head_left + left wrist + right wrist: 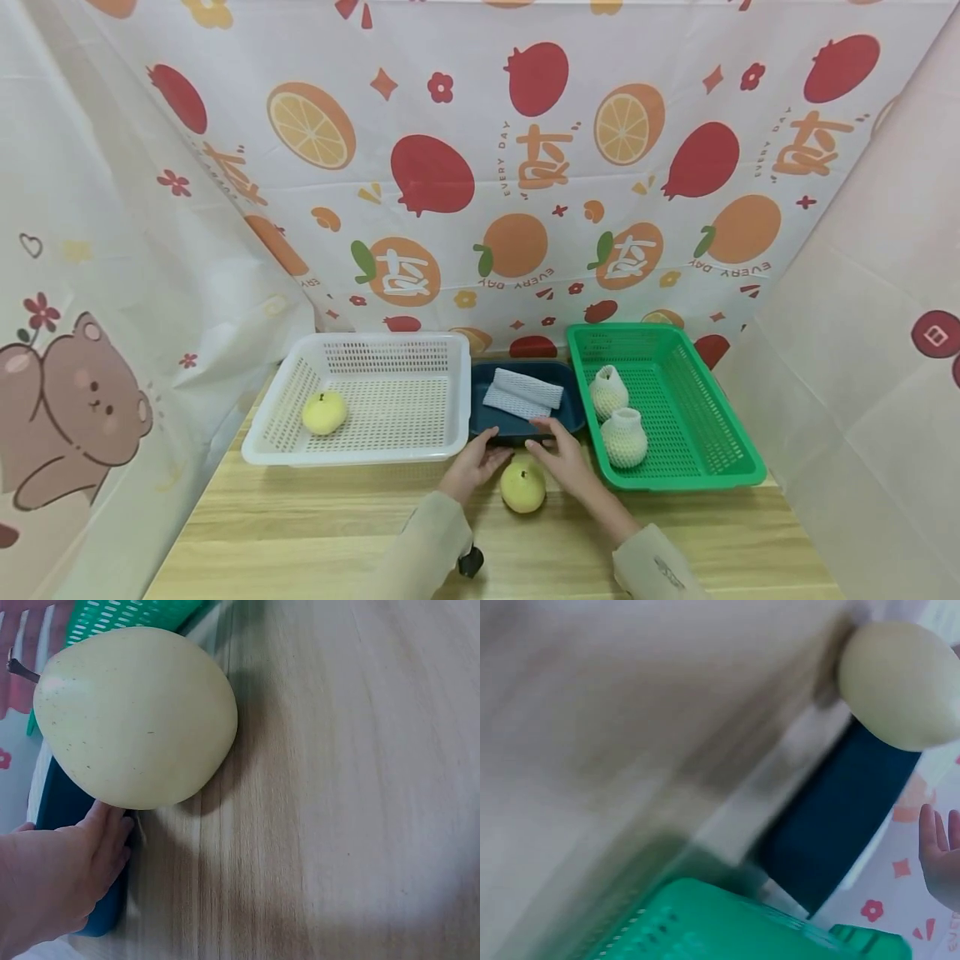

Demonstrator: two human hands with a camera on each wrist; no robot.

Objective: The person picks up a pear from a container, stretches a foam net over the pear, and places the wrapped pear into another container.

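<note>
A yellow pear [522, 486] with a short stem stands on the wooden table between my two forearms. Just beyond it is a dark blue tray [487, 429], in which white foam net sleeves [522, 393] lie flat. At the tray's front side is my left hand [476, 468]; in the left wrist view the left hand [71, 874] has its fingers extended along the tray wall, partly behind the pear. My right hand [567, 462] hovers near the tray's front right, its fingers spread and holding nothing; the right wrist view shows the right hand [941, 859] apart from the pear.
To the left stands a white basket [360, 457] with one yellow pear [325, 413] inside. On the right, a green basket [705, 400] holds two pears in foam nets, a rear one [609, 396] and a front one [624, 438]. A fruit-printed curtain [480, 100] hangs behind.
</note>
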